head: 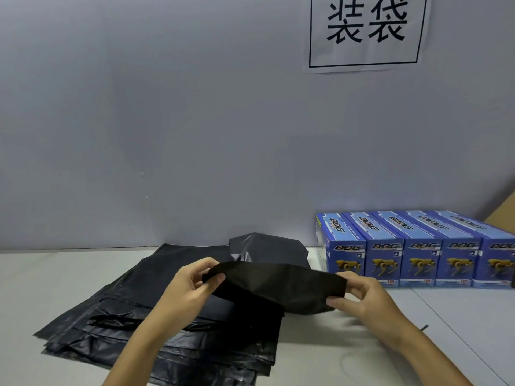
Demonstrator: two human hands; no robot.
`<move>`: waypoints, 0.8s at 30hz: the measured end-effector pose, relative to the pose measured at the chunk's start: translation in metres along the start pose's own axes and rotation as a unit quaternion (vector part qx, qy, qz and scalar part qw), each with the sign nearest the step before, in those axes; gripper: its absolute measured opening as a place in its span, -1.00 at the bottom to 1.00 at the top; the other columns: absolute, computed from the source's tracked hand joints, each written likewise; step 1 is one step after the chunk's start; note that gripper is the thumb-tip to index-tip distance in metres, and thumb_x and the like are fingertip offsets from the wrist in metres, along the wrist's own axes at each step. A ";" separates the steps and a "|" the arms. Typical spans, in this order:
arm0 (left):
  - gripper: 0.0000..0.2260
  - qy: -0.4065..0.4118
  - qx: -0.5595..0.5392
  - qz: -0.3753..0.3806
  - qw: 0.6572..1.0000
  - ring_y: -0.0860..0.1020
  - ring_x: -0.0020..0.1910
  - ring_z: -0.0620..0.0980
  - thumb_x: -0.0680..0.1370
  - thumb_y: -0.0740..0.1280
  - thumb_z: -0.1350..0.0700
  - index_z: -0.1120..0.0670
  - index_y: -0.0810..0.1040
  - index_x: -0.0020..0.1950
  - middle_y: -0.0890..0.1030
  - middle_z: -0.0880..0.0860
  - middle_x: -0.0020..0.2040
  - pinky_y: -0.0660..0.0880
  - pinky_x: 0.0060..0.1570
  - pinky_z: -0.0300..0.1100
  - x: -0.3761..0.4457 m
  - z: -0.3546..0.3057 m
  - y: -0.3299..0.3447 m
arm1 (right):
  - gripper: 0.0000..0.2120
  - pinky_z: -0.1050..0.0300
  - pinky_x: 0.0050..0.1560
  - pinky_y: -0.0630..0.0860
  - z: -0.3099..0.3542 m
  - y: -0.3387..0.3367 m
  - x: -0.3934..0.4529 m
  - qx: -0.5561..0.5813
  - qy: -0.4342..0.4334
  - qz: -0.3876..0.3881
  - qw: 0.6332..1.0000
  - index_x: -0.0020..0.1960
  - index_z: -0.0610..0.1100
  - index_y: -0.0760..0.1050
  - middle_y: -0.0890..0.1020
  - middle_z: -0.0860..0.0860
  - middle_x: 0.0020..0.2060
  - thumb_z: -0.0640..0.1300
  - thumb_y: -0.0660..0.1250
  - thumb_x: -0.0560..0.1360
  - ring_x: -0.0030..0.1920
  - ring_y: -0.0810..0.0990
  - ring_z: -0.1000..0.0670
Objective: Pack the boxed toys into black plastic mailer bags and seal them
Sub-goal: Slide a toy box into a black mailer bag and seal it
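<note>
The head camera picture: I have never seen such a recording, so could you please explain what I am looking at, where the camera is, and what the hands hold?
No machine here: a person wears a camera on the head, looking forward and down. The left hand and right hand pinch the two ends of one black mailer bag, holding it above the white table. Under it lies a stack of black bags. On the right stands a row of blue toy boxes marked DOG. A paper sign hangs on the wall.
</note>
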State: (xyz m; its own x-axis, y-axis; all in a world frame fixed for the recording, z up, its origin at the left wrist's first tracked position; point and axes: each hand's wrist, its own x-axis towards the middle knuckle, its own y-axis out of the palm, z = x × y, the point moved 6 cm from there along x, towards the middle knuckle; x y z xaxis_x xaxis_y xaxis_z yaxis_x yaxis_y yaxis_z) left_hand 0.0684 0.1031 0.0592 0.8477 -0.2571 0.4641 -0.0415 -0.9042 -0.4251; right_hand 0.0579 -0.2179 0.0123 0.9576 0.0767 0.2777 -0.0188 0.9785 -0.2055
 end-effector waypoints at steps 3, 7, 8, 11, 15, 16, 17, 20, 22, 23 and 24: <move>-0.89 0.006 0.000 0.001 1.000 0.58 -0.20 0.03 0.58 0.36 0.11 -0.03 0.63 -0.12 0.64 0.07 -0.20 0.47 -0.14 -0.19 -0.001 0.003 0.004 | -0.82 0.25 0.03 0.52 -0.002 0.000 0.001 0.017 0.003 0.003 1.000 -0.08 -0.18 0.73 0.69 -0.04 -0.02 -0.36 0.53 0.36 0.06 0.65 -0.02; -0.84 0.032 0.004 -0.047 0.998 0.54 -0.21 0.21 0.55 0.34 0.00 0.03 0.61 -0.17 0.60 0.14 -0.25 0.44 -0.21 0.02 0.001 0.006 0.000 | -0.77 0.21 0.11 0.50 0.000 -0.002 0.002 0.040 -0.004 -0.010 0.999 0.01 -0.12 0.72 0.72 0.00 0.04 -0.30 0.52 0.37 0.12 0.65 0.01; -0.83 0.044 0.012 -0.075 0.996 0.54 -0.23 0.15 0.55 0.32 0.00 0.03 0.61 -0.17 0.60 0.11 -0.25 0.45 -0.20 -0.01 0.002 0.004 -0.001 | -0.74 0.21 0.09 0.53 0.002 -0.003 0.002 0.044 -0.011 -0.022 0.999 0.02 -0.10 0.71 0.72 0.01 0.04 -0.33 0.51 0.38 0.13 0.65 0.01; -0.82 0.075 0.022 -0.150 0.986 0.54 -0.31 -0.02 0.59 0.27 0.01 0.07 0.58 -0.10 0.60 0.05 -0.26 0.46 -0.27 -0.10 0.001 -0.003 0.006 | -0.74 0.30 0.00 0.57 0.008 -0.004 0.005 0.034 -0.044 -0.066 0.996 0.07 -0.01 0.67 0.73 0.06 -0.03 -0.29 0.47 0.45 0.08 0.67 0.07; -0.79 0.093 0.031 -0.180 0.979 0.25 -0.47 -0.15 0.62 0.12 0.00 0.03 0.43 -0.13 0.39 0.06 -0.41 0.20 -0.45 -0.10 0.000 -0.006 0.020 | -0.87 0.13 0.09 0.63 0.018 0.005 0.007 0.026 -0.077 -0.083 0.993 0.02 0.12 0.59 0.71 0.06 -0.04 -0.06 0.37 0.50 0.05 0.67 0.07; -0.79 0.092 0.037 -0.183 0.978 0.23 -0.48 -0.15 0.62 0.10 0.00 0.04 0.42 -0.13 0.37 0.05 -0.43 0.18 -0.46 -0.09 0.000 -0.006 0.021 | -0.86 0.07 0.10 0.62 0.020 0.007 0.007 0.006 -0.087 -0.081 0.993 -0.01 0.15 0.57 0.70 0.04 -0.06 -0.10 0.35 0.55 0.03 0.67 0.05; -0.78 0.092 0.046 -0.183 0.978 0.22 -0.49 -0.15 0.62 0.09 0.01 0.06 0.42 -0.13 0.36 0.06 -0.44 0.17 -0.46 -0.09 -0.001 -0.005 0.021 | -0.84 -0.02 0.10 0.61 0.020 0.008 0.007 -0.019 -0.095 -0.084 0.992 -0.03 0.15 0.55 0.69 0.03 -0.09 -0.13 0.33 0.58 0.01 0.65 0.02; -0.79 0.092 0.071 -0.173 0.978 0.19 -0.53 -0.14 0.63 0.09 0.03 0.03 0.39 -0.16 0.32 -0.06 -0.50 0.10 -0.50 -0.21 -0.002 -0.002 0.023 | -0.89 -0.10 0.01 0.59 0.020 0.009 0.005 -0.069 -0.110 -0.106 0.986 -0.05 0.14 0.50 0.65 0.06 -0.16 -0.08 0.30 0.58 -0.06 0.62 0.02; -0.79 0.089 0.072 -0.161 0.980 0.19 -0.54 -0.15 0.63 0.08 0.01 0.02 0.38 -0.17 0.32 -0.09 -0.51 0.11 -0.51 -0.28 -0.003 -0.001 0.026 | -0.91 0.03 -0.06 0.59 0.023 0.010 0.003 -0.078 -0.118 -0.109 0.984 -0.07 0.14 0.49 0.64 0.08 -0.19 -0.05 0.30 0.56 -0.11 0.61 0.08; -0.78 0.088 0.072 -0.160 0.981 0.19 -0.54 -0.15 0.62 0.08 0.00 0.02 0.38 -0.17 0.32 -0.09 -0.51 0.11 -0.51 -0.27 -0.004 0.000 0.028 | -0.89 0.12 -0.09 0.56 0.023 0.011 0.002 -0.082 -0.122 -0.108 0.983 -0.08 0.13 0.49 0.64 0.08 -0.19 -0.08 0.31 0.57 -0.13 0.61 0.09; -0.78 0.085 0.068 -0.164 0.981 0.19 -0.53 -0.15 0.62 0.08 0.00 0.02 0.37 -0.18 0.31 -0.08 -0.50 0.10 -0.51 -0.25 -0.004 0.000 0.029 | -0.85 0.19 -0.11 0.54 0.023 0.012 0.002 -0.084 -0.124 -0.107 0.983 -0.08 0.10 0.51 0.65 0.07 -0.20 -0.14 0.32 0.58 -0.14 0.61 0.09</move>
State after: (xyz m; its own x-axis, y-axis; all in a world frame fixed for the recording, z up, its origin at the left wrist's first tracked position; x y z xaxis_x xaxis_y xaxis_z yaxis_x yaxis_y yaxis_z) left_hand 0.0634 0.0783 0.0453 0.7033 -0.0245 0.7105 0.2990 -0.8965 -0.3269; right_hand 0.0533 -0.2016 0.0323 0.8342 -0.0634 0.5478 0.2439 0.9334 -0.2634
